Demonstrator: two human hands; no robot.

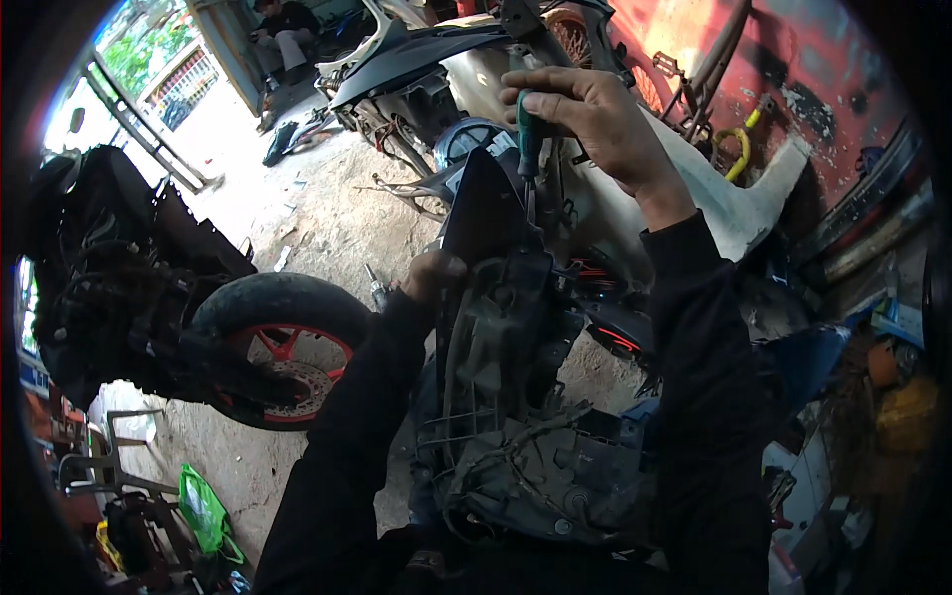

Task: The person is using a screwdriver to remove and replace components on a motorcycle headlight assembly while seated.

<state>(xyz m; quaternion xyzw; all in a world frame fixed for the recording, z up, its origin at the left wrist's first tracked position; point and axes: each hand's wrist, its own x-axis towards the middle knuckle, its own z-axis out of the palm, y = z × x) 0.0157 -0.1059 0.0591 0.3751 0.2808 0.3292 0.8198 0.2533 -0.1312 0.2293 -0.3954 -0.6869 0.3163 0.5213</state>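
My right hand (605, 124) is raised and closed round the green handle of a screwdriver (530, 149). Its shaft points down, with the tip by the edge of a black plastic motorcycle fairing part (516, 342). Lower on the left, my left hand (434, 275) grips the side of this part; its fingers are mostly hidden behind it. A pointed dark panel (484, 203) rises at the part's far end. Nearer to me, the part carries cables (521, 461) and brackets. Whether the screwdriver's tip sits in a screw cannot be made out.
On the left stands a black motorcycle with a red-rimmed wheel (297, 347). Ahead are a partly stripped scooter (416, 74) and a pale body panel (719, 188). A person (288, 35) sits at the far left. A green bag (203, 511) lies on the concrete floor (327, 223).
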